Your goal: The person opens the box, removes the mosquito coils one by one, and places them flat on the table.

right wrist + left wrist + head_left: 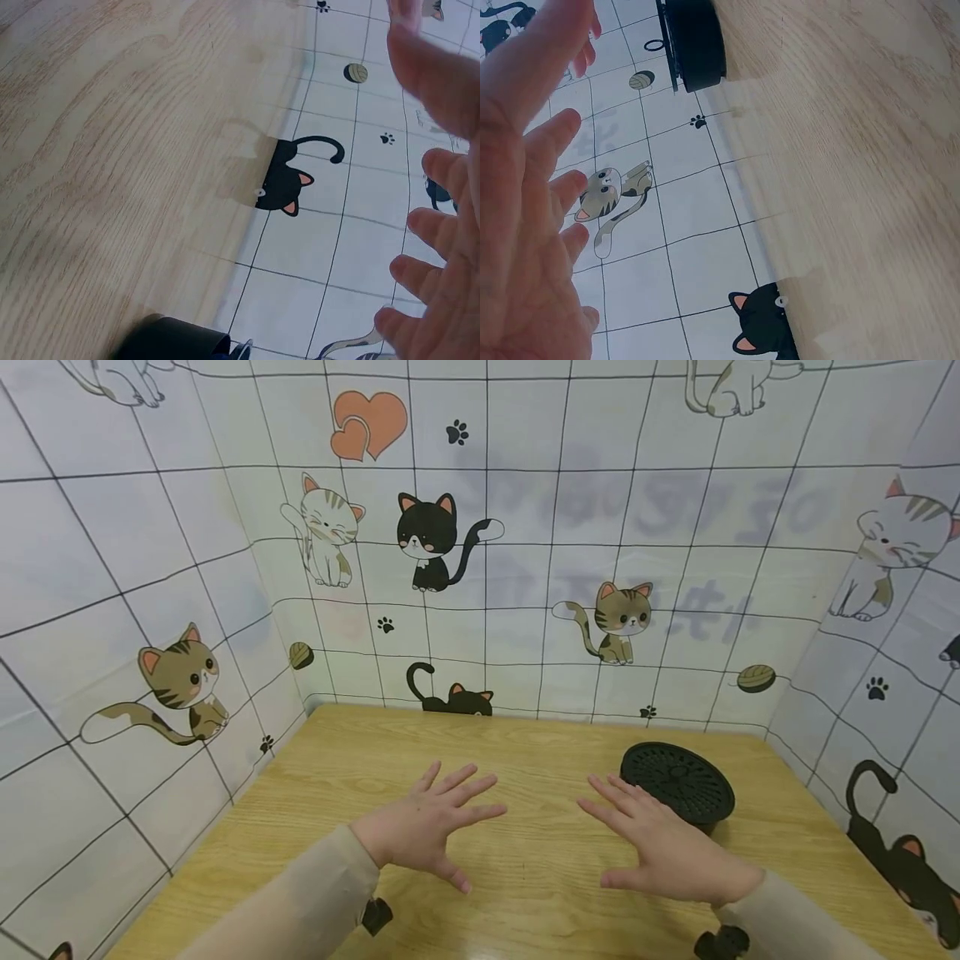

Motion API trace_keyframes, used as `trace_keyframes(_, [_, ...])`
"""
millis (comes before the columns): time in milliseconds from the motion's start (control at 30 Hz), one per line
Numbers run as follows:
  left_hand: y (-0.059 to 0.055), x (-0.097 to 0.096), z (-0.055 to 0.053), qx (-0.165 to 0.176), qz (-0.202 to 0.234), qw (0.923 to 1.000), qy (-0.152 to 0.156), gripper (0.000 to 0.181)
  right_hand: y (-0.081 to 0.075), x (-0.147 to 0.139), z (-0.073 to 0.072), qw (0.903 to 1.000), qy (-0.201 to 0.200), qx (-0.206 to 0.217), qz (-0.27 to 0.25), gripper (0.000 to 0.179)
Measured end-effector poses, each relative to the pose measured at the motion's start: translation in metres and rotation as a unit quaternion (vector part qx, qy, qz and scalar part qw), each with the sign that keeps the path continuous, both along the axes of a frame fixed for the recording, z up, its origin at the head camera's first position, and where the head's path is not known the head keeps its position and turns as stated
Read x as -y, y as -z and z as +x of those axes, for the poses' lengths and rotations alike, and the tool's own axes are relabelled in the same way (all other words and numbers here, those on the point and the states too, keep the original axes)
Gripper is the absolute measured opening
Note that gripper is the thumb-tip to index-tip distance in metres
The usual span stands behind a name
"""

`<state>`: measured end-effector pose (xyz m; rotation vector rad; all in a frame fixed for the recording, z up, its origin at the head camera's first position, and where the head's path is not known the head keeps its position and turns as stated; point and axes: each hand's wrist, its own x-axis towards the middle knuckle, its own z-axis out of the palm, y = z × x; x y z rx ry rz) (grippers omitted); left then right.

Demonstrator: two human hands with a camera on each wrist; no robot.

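Both hands hover over a wooden table with fingers spread and nothing held. The left hand (420, 822) is left of the table's middle, its palm side and fingers also seen along the left edge of the left wrist view. Nearest to the black round container (678, 783) is the right hand (663, 843), which overlaps its near left side in the head view; contact cannot be made out there. The container has a slotted, patterned top. Its dark side shows at the top of the left wrist view and, cut off, at the bottom of the right wrist view.
The light wooden table (525, 752) runs back to a white grid-patterned wall covering (517, 652) printed with cartoon cats, paw prints and hearts. The covering also encloses the left and right sides. A small black device sits under each wrist.
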<state>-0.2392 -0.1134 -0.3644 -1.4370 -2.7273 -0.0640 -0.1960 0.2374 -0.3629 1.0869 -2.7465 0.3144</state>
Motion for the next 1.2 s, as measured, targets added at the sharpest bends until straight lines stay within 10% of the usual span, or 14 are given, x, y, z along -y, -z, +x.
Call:
trace_keyframes(167, [0.008, -0.01, -0.009, 0.05, 0.064, 0.9965, -0.019, 0.077, 0.003, -0.006, -0.006, 0.996, 0.066, -0.029, -0.053, 0.056])
trace_keyframes(267, [0.018, -0.023, -0.016, 0.115, 0.14, 0.982, -0.054, 0.059, 0.008, -0.017, -0.013, 0.9871, 0.11, -0.054, -0.103, 0.036])
trace_keyframes(467, [0.044, -0.065, -0.03, 0.255, 0.287, 0.9135, -0.134, 0.039, 0.022, -0.057, -0.034, 0.9555, 0.209, -0.064, -0.198, 0.028])
trace_keyframes(867, [0.07, -0.149, -0.052, 0.387, 0.423, 0.7931, -0.205, 0.032, 0.055, -0.135, -0.062, 0.869, 0.376, 0.028, -0.321, 0.059])
trace_keyframes(1200, [0.076, -0.193, -0.058, 0.4, 0.437, 0.7699, -0.239, 0.031, 0.081, -0.17, -0.087, 0.774, 0.381, 0.241, -0.445, 0.08])
